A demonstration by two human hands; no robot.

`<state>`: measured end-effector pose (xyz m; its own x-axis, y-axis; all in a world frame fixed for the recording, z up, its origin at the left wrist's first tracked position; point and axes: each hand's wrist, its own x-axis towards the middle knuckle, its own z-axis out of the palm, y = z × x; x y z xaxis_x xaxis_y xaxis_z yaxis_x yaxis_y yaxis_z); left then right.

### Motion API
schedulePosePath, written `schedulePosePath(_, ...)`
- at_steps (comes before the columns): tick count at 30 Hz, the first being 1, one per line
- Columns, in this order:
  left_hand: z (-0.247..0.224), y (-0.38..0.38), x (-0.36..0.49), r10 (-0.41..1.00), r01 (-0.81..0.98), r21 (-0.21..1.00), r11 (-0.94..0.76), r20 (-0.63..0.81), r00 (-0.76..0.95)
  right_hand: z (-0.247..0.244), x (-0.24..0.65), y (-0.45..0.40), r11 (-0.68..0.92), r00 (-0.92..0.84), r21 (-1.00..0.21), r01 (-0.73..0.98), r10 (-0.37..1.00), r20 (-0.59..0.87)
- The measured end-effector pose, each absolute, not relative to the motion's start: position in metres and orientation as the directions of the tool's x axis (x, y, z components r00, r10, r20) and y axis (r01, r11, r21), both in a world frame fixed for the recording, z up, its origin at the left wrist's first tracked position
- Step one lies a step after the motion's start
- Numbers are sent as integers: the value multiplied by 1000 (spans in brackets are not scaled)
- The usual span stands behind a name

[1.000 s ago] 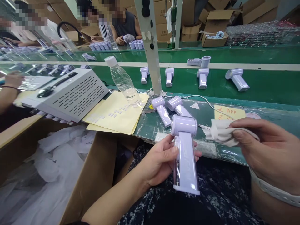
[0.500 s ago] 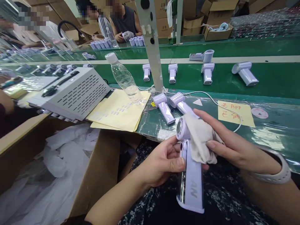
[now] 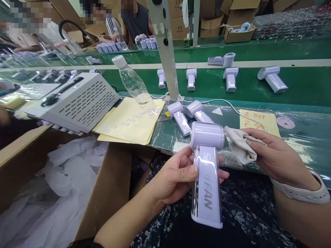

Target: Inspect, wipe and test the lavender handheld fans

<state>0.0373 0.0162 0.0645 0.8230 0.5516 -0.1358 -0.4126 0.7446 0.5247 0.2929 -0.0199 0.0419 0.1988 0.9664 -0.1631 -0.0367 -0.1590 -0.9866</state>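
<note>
From my remote seat, I have both hands in view and both occupied. The left hand (image 3: 178, 175) grips the lilac fan (image 3: 207, 179) by the upper part of its handle, the thumb along the left edge and the fingers passing behind to show at the right. The fan is held upright with its head at the top, just on the near side of the surface (image 3: 305, 136), its foot over the dark patterned clothing (image 3: 232, 220). The right hand (image 3: 276, 151) pinches the white cloth (image 3: 241, 146) between thumb and fingers; the cloth's tip comes right up to the fan's head, and I cannot tell whether they touch.

My main worry is a drop: the grip sits high on a glossy handle and nothing supports the foot, so a firm sideways push from the cloth could twist the fan loose. The fan's head also stands close to 2 fans (image 3: 179, 119) lying just beyond it on the surface, so I judge that a forward swing could knock and scratch them. To the right, the white cable (image 3: 229, 103) crosses the yellow note (image 3: 258, 119); a wide sweep of the cloth might catch it. Farther left, the water bottle (image 3: 137, 86) stands on yellow sheets (image 3: 139, 134), where a tug could topple it.
</note>
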Motion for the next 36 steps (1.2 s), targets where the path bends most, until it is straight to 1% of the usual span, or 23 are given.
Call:
schedulePosePath(2, 64, 16, 37, 567, -413, 530, 741, -162, 808, 39, 294, -20, -166, 207, -986, 0, 965, -163)
schedulePosePath(8, 62, 18, 41, 612, -423, 525, 739, -261, 747, 36, 298, -21, -164, 246, -960, 226, 963, -107)
schedulePosePath(13, 58, 21, 39, 608, -408, 529, 744, -285, 741, 41, 297, -23, -214, 287, -916, 340, 951, -116)
schedulePosePath(18, 56, 24, 40, 597, -406, 522, 750, -271, 756, 46, 293, -25, -232, 306, -898, 374, 945, -116)
schedulePosePath(23, 53, 24, 44, 649, -485, 499, 718, -230, 725, 51, 290, -25, -222, 290, -887, 405, 951, -106)
schedulePosePath(30, 54, 28, 45, 633, -545, 349, 763, -226, 741, 46, 293, -26, -232, 309, -840, 491, 948, -81)
schedulePosePath(36, 53, 27, 46, 592, -519, 311, 796, -223, 774, 51, 292, -29, -235, 294, -837, 494, 951, -93)
